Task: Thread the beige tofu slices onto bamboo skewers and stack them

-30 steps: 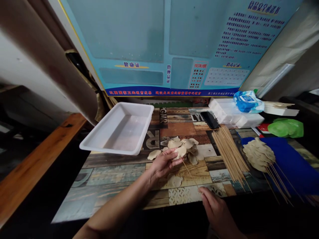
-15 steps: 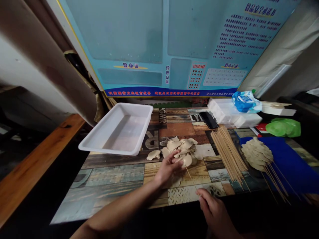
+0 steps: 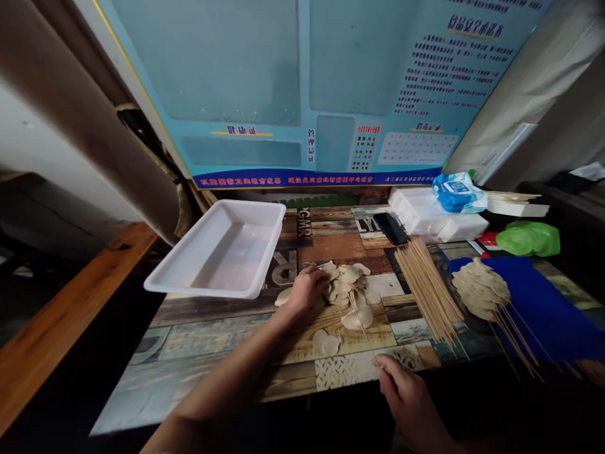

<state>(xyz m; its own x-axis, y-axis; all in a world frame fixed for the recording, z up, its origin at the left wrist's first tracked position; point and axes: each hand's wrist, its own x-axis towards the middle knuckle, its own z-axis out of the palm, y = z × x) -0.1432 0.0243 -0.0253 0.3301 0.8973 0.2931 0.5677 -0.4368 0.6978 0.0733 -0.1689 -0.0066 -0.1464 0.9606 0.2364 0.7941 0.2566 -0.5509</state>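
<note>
My right hand [image 3: 407,394], at the table's front edge, grips the lower end of a thin wooden skewer [image 3: 370,342]. The skewer slants up to the left, with a pale, flat, round slice [image 3: 358,317] at its upper part. My left hand [image 3: 308,290] reaches over the left side of a loose pile of similar slices [image 3: 348,277], its fingers curled down. Its fingertips are partly hidden, so what they pinch does not show. Near the front, a couple of loose slices [image 3: 327,343] lie on the table [image 3: 212,343].
A white plastic tub [image 3: 201,291] stands at the back left. To the right lie a bundle of bare skewers [image 3: 428,293], a black phone [image 3: 390,227] and loaded skewers [image 3: 481,289] by a blue cloth [image 3: 553,309]. Behind are white packages [image 3: 413,211] and a blue-white packet [image 3: 458,192].
My left hand has left the skewer's tip and moved up and left onto the pile. The loose slices near the front are now uncovered. My right hand keeps the skewer.
</note>
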